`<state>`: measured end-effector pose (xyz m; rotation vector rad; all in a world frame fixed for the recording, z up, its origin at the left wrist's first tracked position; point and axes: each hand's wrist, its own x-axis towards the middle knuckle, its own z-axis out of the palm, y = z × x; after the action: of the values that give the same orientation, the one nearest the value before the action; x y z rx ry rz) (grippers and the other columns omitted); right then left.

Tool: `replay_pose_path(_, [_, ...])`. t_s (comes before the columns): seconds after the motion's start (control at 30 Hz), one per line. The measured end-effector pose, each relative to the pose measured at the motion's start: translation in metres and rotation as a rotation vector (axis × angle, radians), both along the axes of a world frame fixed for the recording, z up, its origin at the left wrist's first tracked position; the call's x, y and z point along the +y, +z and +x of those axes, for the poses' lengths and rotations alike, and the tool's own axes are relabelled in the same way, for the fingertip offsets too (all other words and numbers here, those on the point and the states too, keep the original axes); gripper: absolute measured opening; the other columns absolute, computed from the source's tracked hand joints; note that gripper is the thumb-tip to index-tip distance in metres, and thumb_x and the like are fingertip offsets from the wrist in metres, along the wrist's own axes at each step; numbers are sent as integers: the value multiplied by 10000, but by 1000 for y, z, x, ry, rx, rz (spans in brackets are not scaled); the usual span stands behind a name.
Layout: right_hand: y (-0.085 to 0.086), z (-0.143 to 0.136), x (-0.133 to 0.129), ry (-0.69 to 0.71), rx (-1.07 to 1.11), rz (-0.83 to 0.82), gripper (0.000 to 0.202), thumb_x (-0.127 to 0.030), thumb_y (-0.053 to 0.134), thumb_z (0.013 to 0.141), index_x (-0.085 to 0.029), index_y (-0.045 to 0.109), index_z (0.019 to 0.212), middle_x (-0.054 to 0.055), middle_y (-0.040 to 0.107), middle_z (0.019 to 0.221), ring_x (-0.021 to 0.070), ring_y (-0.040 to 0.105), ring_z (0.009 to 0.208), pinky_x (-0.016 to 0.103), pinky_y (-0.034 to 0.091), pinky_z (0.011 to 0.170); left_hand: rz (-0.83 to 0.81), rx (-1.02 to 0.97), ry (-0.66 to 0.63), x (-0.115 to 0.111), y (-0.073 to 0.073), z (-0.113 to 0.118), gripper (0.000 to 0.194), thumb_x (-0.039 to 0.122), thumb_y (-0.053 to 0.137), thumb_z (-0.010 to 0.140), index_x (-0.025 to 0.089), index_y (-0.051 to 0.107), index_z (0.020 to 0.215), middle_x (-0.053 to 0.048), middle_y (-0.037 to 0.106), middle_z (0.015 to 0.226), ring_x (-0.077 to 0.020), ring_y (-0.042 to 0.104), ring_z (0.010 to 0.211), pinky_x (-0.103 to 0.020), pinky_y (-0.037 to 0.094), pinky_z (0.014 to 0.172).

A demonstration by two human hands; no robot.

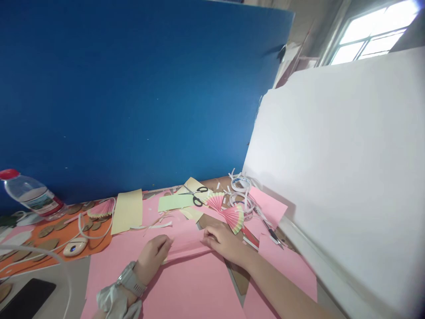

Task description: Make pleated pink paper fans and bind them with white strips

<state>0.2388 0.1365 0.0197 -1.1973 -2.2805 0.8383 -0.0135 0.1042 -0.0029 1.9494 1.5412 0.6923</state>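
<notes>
Between my two hands is a strip of pink paper (187,241), raised a little over a large pink sheet (186,288). My left hand (153,253), with a grey watch (131,278) on its wrist, pinches the strip's left end. At the right end, my right hand (219,241) has its fingers closed on the same paper. Just beyond the right hand lies a pleated pink and yellow-green paper fan (226,212), shaped like a bow. Black-handled scissors (196,196) rest on paper behind it, their blades apart.
A red-capped bottle (35,195) stands at the left, beyond an orange sheet (99,243) with brown discs. A black phone (28,299) lies at the near left. Tape rolls (241,190) and a pen (274,235) are at the right. Blue (133,97) and white (338,168) panels enclose the table.
</notes>
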Motion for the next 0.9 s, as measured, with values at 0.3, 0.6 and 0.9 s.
replay_pose_path(0.3, [23, 10, -3, 89, -53, -129, 240, -314, 450, 910, -191, 534, 723, -25, 618, 761, 129, 554, 768, 223, 358, 655, -122, -28, -86, 4, 1, -9, 375, 403, 393, 890, 191, 373, 581, 47, 378, 570, -114, 381, 559, -235, 331, 549])
replay_pose_path(0.6, [30, 20, -8, 199, -192, -173, 194, -331, 470, 905, -212, 565, 786, -33, 631, 774, 124, 566, 700, 216, 336, 549, -237, 79, -321, -1, 29, -26, 241, 396, 545, 818, 179, 610, 735, 16, 582, 689, -126, 514, 638, -221, 401, 598])
replay_pose_path(0.9, [23, 7, -16, 200, -255, 74, 116, -265, 535, 879, -198, 580, 796, 28, 553, 970, 188, 481, 945, 338, 345, 823, -28, 229, -339, -15, 27, 17, 169, 310, 479, 872, 222, 622, 853, -29, 587, 860, -202, 509, 849, -364, 377, 802])
